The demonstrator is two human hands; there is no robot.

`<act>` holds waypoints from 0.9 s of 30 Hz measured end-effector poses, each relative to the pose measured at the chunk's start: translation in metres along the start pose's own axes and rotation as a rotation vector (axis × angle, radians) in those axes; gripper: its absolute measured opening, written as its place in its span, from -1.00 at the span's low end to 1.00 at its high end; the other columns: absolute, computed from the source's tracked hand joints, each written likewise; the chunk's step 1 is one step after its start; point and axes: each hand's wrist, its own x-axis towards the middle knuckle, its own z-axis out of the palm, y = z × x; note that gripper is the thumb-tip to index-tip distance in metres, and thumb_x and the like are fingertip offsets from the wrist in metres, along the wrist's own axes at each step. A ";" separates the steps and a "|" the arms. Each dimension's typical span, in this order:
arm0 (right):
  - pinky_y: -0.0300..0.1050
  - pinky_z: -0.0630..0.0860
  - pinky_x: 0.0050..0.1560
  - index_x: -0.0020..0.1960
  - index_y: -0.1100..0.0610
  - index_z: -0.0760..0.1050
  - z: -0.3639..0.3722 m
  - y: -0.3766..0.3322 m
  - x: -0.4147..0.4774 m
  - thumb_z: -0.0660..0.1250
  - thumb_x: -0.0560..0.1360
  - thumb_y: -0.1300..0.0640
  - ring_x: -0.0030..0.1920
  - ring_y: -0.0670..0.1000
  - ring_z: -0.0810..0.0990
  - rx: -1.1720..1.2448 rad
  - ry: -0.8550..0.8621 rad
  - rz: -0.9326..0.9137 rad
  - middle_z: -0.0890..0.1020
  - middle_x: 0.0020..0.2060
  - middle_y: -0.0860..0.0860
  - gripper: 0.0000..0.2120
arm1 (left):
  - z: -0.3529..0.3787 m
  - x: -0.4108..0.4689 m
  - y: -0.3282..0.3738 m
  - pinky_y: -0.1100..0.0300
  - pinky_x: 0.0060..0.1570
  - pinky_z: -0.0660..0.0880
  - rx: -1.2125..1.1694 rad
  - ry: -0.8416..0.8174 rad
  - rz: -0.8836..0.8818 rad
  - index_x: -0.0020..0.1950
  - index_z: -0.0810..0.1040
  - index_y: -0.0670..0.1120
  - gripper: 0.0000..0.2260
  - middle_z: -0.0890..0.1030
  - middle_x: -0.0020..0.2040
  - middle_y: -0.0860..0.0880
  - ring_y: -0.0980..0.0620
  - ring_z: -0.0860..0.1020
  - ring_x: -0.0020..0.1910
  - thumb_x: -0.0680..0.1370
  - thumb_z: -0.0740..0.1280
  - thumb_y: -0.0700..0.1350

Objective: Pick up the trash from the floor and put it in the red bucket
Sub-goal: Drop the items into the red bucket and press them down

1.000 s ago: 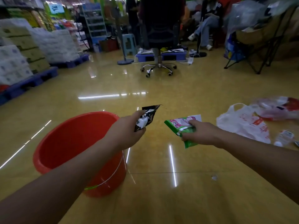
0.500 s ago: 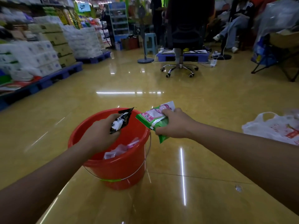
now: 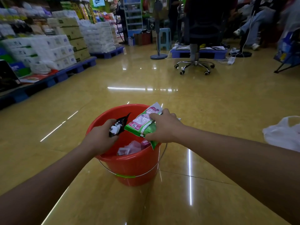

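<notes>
A person looks down at both of their bare forearms reaching forward over a red bucket (image 3: 129, 166) that stands on a glossy yellow tiled floor (image 3: 211, 111). The left hand (image 3: 100, 138) has its fingers curled around a small black wrapper (image 3: 118, 126) with white markings, held above the left part of the bucket's mouth. The right hand (image 3: 162, 129) grips a green and pink packet (image 3: 142, 123), thumb underneath and fingers pressed over its top edge, above the right side of the rim. Inside the bucket lie pale pink wrappers (image 3: 129, 147) already collected. A white plastic bag (image 3: 282, 135) lies on the floor at the far right, well apart from the bucket. Beyond are stacked boxes on blue pallets and an office chair (image 3: 196, 46). The step in hand appears to be the drop: both pieces are over the opening, not yet released. The next move likely calls for simply loosening both grips so the pieces fall inside, taking care the wide packet clears the rim.
</notes>
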 end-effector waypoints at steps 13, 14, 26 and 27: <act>0.19 0.40 0.28 0.25 0.03 0.53 0.033 -0.004 0.016 0.24 0.42 -0.34 0.34 0.17 0.32 0.023 0.041 -0.112 0.52 0.20 0.09 -0.42 | 0.004 0.000 -0.004 0.06 0.04 0.54 0.073 -0.027 -0.009 0.54 0.14 0.01 -0.26 0.52 0.26 -0.12 -0.07 0.54 0.15 0.47 0.42 0.14; 0.20 0.39 0.29 0.27 0.03 0.52 0.033 -0.004 0.016 0.22 0.44 -0.36 0.35 0.15 0.32 0.033 0.054 -0.115 0.50 0.22 0.09 -0.41 | 0.004 0.001 -0.003 0.06 0.05 0.53 0.073 -0.016 -0.014 0.54 0.15 0.01 -0.24 0.52 0.27 -0.13 -0.07 0.53 0.16 0.46 0.42 0.17; 0.15 0.40 0.29 0.34 -0.04 0.45 0.027 0.007 -0.003 0.21 0.50 -0.32 0.34 0.08 0.33 0.058 0.101 -0.143 0.44 0.29 0.00 -0.47 | -0.001 0.007 0.014 0.05 0.10 0.52 0.060 0.004 0.009 0.52 0.19 0.02 -0.29 0.50 0.32 -0.09 -0.07 0.52 0.21 0.47 0.40 0.19; 0.15 0.41 0.29 0.33 -0.03 0.45 0.027 0.011 -0.006 0.21 0.50 -0.32 0.33 0.08 0.34 0.056 0.104 -0.142 0.45 0.29 0.00 -0.47 | -0.001 0.008 0.018 0.06 0.10 0.51 0.056 0.005 0.015 0.52 0.20 0.02 -0.30 0.50 0.33 -0.09 -0.06 0.51 0.22 0.48 0.39 0.18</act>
